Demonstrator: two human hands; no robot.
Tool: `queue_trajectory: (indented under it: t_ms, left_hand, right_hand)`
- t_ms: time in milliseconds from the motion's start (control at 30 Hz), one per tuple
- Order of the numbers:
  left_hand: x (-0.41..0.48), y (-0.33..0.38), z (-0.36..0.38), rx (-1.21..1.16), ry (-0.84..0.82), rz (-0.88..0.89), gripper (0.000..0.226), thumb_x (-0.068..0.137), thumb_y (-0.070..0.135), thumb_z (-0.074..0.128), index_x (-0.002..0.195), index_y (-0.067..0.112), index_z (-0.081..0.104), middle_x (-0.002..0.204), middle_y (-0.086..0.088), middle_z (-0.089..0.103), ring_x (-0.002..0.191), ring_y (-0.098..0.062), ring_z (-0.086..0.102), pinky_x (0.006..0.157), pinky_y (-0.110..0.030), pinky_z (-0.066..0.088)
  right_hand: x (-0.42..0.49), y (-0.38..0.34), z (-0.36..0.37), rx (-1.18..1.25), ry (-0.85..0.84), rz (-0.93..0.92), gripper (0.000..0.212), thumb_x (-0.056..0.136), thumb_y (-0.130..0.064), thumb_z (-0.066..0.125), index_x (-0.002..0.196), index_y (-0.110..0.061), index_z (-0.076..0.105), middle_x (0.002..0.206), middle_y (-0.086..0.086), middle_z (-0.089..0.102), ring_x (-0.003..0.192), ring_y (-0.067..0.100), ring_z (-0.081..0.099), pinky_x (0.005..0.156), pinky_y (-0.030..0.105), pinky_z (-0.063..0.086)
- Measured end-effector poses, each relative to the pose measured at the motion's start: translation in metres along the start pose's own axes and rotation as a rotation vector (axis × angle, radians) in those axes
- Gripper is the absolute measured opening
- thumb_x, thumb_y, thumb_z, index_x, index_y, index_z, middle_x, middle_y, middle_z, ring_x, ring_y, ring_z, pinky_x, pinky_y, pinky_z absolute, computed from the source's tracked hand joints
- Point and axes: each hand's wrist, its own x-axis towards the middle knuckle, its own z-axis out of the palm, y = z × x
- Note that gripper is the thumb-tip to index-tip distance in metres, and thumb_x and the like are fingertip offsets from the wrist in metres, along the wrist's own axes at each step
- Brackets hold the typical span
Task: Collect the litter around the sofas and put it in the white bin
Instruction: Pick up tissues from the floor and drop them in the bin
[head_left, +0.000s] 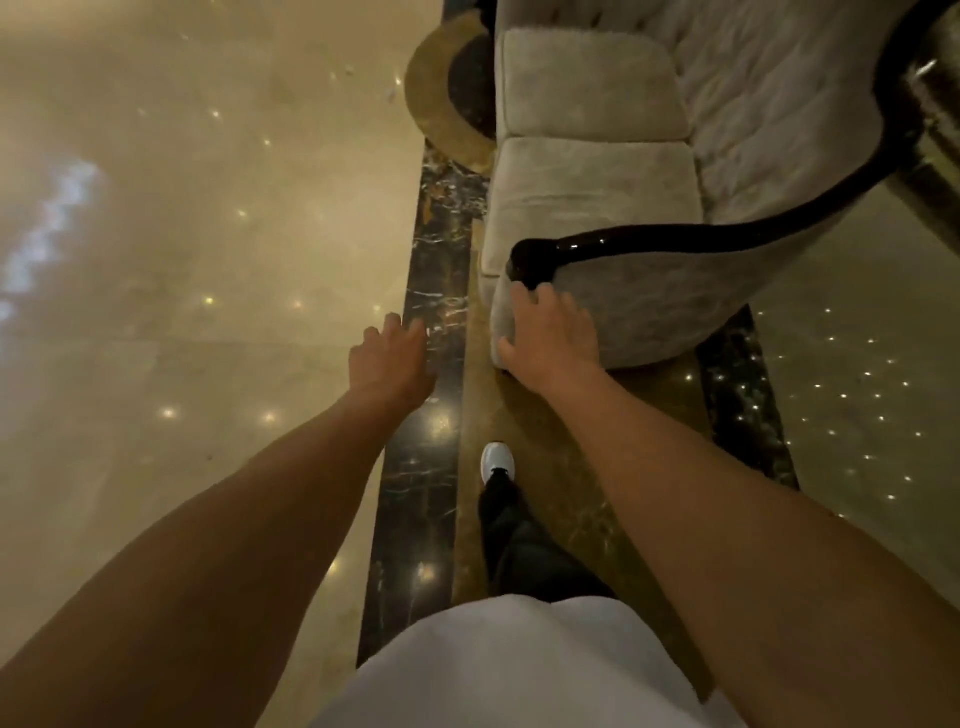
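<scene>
A cream two-seat sofa (597, 182) with a glossy black curved frame (649, 241) stands at the upper right. My right hand (550, 343) hovers in front of its near armrest, fingers spread, holding nothing. My left hand (392, 358) reaches out over the dark marble floor strip (431, 249), fingers apart and empty. Small pale scraps of litter (390, 93) lie on the shiny floor far ahead, left of the sofa. The white bin is not in view.
A round gold and black side table (441, 88) sits against the sofa's far left side. Polished beige marble floor (208, 260) with light reflections spreads to the left. My white shoe (497, 462) and dark trouser leg step forward beside the sofa.
</scene>
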Motion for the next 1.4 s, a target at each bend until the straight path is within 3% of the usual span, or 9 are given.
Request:
queue_trajectory:
  t_ms: [167,633,900,1400]
  left_hand:
    - [0.105,-0.015,-0.011,-0.018,0.020,-0.104,0.046,0.080,0.038,0.063,0.118,0.020,0.046,0.115,-0.010,0.051,0.099,-0.034,0.056,0.072,-0.041,0.049]
    - [0.374,-0.066,-0.073,-0.087,0.034,-0.283,0.041,0.083,0.036,0.059,0.117,0.020,0.043,0.117,-0.008,0.049,0.100,-0.030,0.054,0.071,-0.038,0.049]
    - [0.585,-0.151,-0.107,-0.109,0.044,-0.245,0.038,0.084,0.031,0.055,0.118,0.016,0.043,0.117,-0.009,0.048,0.101,-0.032,0.052,0.069,-0.038,0.047]
    - [0.976,-0.317,-0.177,-0.019,-0.110,-0.136,0.041,0.084,0.023,0.055,0.122,0.015,0.041,0.118,-0.010,0.046,0.103,-0.032,0.050,0.070,-0.038,0.045]
  right_hand:
    - [0.119,0.002,0.002,-0.092,-0.047,-0.024,0.046,0.088,-0.040,0.051,0.128,-0.019,0.042,0.122,0.011,0.049,0.105,0.031,0.048,0.078,0.040,0.039]
    - [0.433,-0.037,-0.002,-0.052,-0.091,-0.134,0.043,0.083,-0.036,0.055,0.123,-0.021,0.046,0.126,0.009,0.051,0.110,0.031,0.048,0.082,0.040,0.043]
    - [0.660,-0.087,0.008,-0.053,-0.102,-0.117,0.046,0.084,-0.035,0.055,0.125,-0.018,0.045,0.121,0.011,0.052,0.109,0.031,0.049,0.085,0.042,0.046]
    - [1.053,-0.186,0.016,-0.022,-0.200,0.054,0.044,0.087,-0.033,0.050,0.128,-0.019,0.043,0.125,0.010,0.049,0.112,0.031,0.046,0.087,0.043,0.046]
